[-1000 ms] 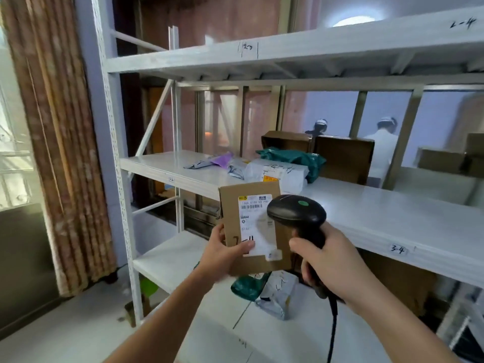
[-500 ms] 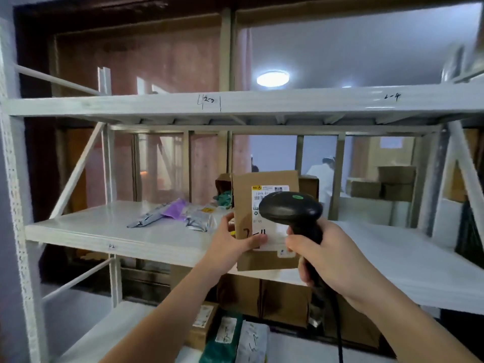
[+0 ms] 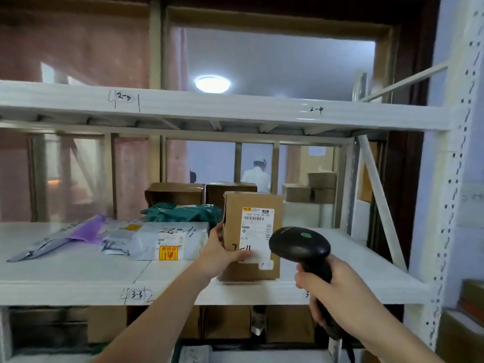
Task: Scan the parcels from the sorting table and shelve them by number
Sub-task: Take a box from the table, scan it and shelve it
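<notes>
Left hand grips the cardboard box by its left edge, thumb across the white label near a handwritten mark that looks like "2-4", though blurred. Box stands upright, long axis vertical, label facing the camera; its base looks to rest on the front of the middle shelf, or just above it, cannot tell which. Right hand is clenched round the scanner handle, scanner head just beside the box at its 4 o'clock.

From the box, the shelf edge marked "2-4" lies at 1 o'clock, one level up. If the mark reads true, the move is a lift up and slightly right; left hand is the nearer, already holding. Parcels lie at 9 o'clock.
</notes>
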Motion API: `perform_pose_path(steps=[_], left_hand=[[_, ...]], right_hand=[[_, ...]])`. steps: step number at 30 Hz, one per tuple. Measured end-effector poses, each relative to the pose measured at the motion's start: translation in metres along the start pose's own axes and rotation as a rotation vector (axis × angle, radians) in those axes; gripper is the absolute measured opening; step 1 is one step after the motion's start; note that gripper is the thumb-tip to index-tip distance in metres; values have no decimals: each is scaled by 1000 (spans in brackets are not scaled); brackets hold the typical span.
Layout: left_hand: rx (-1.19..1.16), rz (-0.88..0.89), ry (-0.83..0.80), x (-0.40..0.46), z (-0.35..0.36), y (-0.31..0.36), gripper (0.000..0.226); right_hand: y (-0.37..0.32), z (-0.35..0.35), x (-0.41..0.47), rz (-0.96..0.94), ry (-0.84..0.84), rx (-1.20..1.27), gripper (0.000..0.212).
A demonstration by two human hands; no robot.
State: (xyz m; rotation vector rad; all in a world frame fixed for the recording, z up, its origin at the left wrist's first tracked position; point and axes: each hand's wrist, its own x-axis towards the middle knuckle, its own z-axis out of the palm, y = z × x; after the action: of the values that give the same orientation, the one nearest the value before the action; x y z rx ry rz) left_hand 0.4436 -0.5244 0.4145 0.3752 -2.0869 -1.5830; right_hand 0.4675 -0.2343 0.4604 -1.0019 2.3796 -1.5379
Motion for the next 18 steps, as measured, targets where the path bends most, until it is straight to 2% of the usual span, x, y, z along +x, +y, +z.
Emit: perform_pose_path(steps=[5, 8, 11, 13, 18], left_hand=[[73, -12, 73, 33, 16, -4, 116], [62, -21, 219, 47, 27, -9, 114], [132, 31, 444, 51, 46, -11, 139], [178, 40, 515, 51, 61, -10, 151], [242, -37, 606, 69, 82, -10, 137]], right_hand=[[16, -22, 15, -37, 13, 15, 8], [23, -33, 29, -72, -2, 12, 7], [31, -38, 45, -98, -24, 5, 5], [36, -37, 54, -100, -50, 12, 5], [49, -33, 68, -85, -98, 18, 5]])
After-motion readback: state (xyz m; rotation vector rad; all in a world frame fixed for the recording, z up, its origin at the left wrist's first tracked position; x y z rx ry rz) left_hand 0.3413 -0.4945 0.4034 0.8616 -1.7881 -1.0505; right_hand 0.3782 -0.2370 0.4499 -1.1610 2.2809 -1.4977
